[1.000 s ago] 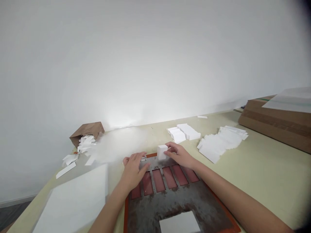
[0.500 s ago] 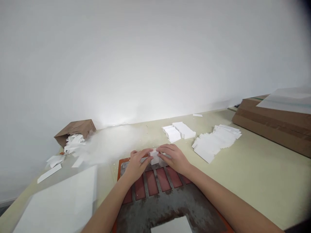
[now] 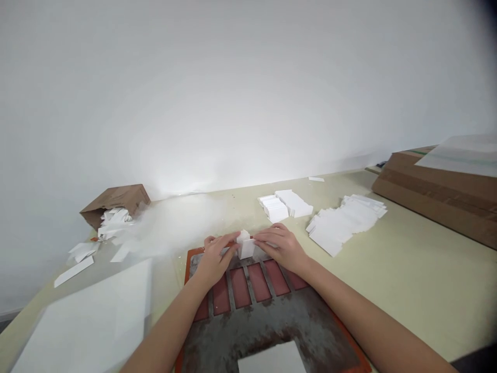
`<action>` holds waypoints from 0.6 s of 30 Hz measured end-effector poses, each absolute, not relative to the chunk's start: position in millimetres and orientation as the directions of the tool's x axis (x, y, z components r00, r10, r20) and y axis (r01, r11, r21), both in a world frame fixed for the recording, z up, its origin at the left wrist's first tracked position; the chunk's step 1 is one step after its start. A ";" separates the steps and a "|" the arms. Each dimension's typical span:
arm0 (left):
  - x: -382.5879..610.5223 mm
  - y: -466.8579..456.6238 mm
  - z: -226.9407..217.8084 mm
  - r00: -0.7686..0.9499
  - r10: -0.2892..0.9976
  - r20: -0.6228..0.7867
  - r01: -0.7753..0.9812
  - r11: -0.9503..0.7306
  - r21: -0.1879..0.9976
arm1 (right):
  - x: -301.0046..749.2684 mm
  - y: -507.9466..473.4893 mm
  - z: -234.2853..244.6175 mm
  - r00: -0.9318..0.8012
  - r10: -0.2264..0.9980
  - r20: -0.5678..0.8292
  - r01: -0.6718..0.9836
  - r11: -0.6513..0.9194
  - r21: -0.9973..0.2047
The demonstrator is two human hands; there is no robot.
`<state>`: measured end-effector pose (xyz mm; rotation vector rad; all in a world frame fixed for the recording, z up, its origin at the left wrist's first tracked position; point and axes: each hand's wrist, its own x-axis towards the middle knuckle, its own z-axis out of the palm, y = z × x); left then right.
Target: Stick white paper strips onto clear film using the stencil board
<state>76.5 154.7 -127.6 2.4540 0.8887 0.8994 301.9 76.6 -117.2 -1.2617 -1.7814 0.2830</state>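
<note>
Left hand (image 3: 213,259) and right hand (image 3: 281,247) both pinch the paper stack (image 3: 245,249) over the board's (image 3: 229,336) far end now; second ago, just the right.

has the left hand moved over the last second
Yes: against the slotted board, the left hand has moved right, in to the white block.

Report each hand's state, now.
Left hand: closed, holding the small white block by its left side.
Right hand: closed, fingertips at the same block's right edge.
</note>
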 end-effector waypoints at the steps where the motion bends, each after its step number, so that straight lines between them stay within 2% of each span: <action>1: 76.6 154.8 -128.1 0.592 0.674 0.443 0.431 -0.729 0.532 | 302.2 76.8 -115.4 -0.050 0.859 0.510 0.604 0.433 -0.670; 6: 76.6 154.7 -128.2 0.580 0.670 0.463 0.433 -0.735 0.521 | 322.6 75.3 -97.6 -0.004 0.964 0.267 0.457 0.239 -0.857; 9: 76.9 154.9 -127.8 0.574 0.662 0.482 0.428 -0.744 0.513 | 347.3 72.3 -84.7 -0.012 0.996 0.084 0.381 0.083 -0.921; 14: 77.4 157.1 -129.5 0.555 0.653 0.515 0.423 -0.755 0.502 | 381.3 65.6 -77.2 -0.138 0.959 -0.247 0.365 -0.183 -0.913; 18: 77.5 158.3 -129.9 0.551 0.641 0.535 0.416 -0.766 0.489 | 391.7 65.2 -81.8 -0.175 0.904 -0.390 0.391 -0.300 -0.870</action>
